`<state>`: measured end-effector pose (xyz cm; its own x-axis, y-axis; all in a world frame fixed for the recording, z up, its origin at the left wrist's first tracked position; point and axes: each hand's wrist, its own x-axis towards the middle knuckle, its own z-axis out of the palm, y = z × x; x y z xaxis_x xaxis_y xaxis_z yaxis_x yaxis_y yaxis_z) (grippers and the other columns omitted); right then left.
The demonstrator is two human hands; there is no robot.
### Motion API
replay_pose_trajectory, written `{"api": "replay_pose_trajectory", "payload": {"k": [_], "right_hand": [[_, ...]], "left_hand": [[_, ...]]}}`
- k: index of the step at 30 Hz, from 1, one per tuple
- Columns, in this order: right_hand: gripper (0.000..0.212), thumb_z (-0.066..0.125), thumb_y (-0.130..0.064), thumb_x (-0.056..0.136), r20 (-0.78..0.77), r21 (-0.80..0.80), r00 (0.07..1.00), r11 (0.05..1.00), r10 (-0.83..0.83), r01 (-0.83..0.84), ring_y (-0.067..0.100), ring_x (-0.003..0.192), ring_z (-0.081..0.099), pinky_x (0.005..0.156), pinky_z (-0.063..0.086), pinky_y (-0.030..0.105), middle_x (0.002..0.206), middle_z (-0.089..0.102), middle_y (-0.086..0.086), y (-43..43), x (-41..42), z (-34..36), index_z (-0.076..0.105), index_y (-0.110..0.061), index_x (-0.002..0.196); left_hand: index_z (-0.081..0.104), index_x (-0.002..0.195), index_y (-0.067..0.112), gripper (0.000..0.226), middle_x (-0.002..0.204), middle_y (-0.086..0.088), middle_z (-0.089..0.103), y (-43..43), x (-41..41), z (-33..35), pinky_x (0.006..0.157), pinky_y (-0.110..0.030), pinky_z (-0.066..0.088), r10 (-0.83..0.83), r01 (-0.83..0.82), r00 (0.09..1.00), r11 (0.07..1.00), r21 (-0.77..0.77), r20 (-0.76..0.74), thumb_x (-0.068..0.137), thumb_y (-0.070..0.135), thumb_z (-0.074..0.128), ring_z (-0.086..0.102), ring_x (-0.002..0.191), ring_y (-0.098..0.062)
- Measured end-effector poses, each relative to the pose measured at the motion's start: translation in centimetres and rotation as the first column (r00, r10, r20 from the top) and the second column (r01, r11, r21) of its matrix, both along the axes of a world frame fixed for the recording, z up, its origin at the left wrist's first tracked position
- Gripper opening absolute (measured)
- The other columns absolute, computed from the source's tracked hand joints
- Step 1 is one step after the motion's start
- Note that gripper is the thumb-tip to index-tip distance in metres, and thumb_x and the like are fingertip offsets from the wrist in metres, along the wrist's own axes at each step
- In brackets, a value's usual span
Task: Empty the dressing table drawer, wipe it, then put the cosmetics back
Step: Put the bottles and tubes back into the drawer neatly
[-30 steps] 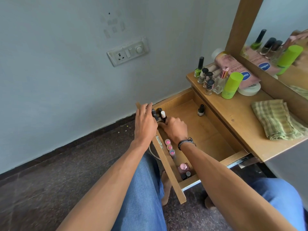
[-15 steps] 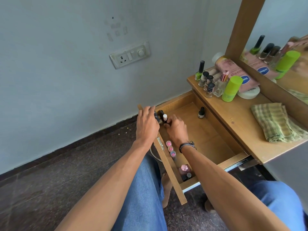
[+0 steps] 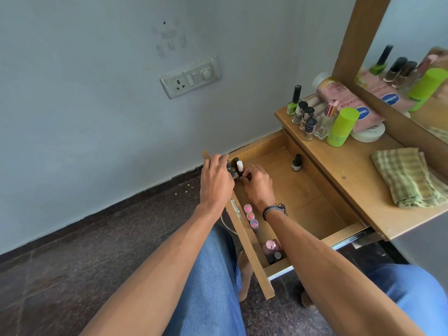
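Note:
The wooden drawer (image 3: 312, 202) is pulled out below the dressing table top (image 3: 344, 170). In its near left corner stand small nail polish bottles, one with a white cap (image 3: 239, 166). My left hand (image 3: 215, 183) rests over the drawer front and is closed on a dark bottle there. My right hand (image 3: 257, 185) pinches the base of the bottles beside it. Along the drawer's front wall lie three pink-capped tubes (image 3: 251, 217) and a pink-topped bottle (image 3: 271, 247). One dark bottle (image 3: 296, 162) stands alone at the back.
On the table top stand several nail polishes (image 3: 304, 117), a green cylinder (image 3: 341, 127), a pink lotion bottle (image 3: 349, 105), a white jar (image 3: 368, 134) and a folded green checked cloth (image 3: 407, 178). A mirror (image 3: 412, 57) rises behind. A wall socket (image 3: 191, 78) is at left.
Both hands have stayed at the corner cluster of bottles; the right hand's fingers shifted slightly around them. The camera view tilted a little.

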<state>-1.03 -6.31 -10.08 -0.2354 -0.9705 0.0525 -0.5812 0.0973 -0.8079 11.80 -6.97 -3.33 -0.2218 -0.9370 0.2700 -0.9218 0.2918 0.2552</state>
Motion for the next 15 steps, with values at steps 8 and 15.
{"api": "replay_pose_trajectory", "payload": {"k": [8,15], "right_hand": [[0.015,0.07,-0.004,0.09,0.002,0.001,1.0,1.0,0.006,-0.006,0.019,0.091,0.058,0.075,0.049,0.032,0.11,0.06,-0.003,0.0,-0.2,-0.1,0.061,-0.016,0.087],[0.025,0.064,0.002,0.083,-0.004,-0.014,0.999,0.999,-0.052,0.052,0.016,0.078,0.058,0.073,0.055,0.043,0.091,0.059,-0.006,1.9,-1.4,2.0,0.056,-0.02,0.076]], "left_hand": [[0.057,0.138,0.002,0.051,0.128,-0.011,0.061,0.1,0.0,0.1,0.102,-0.035,0.046,-0.002,0.002,1.0,1.0,0.009,0.004,0.087,-0.001,0.063,0.054,0.116,-0.025],[0.058,0.136,0.001,0.051,0.124,-0.011,0.062,0.1,0.0,0.2,0.103,-0.037,0.045,-0.001,0.001,1.0,1.0,0.006,0.008,0.086,-0.003,0.063,0.055,0.114,-0.027]]}}
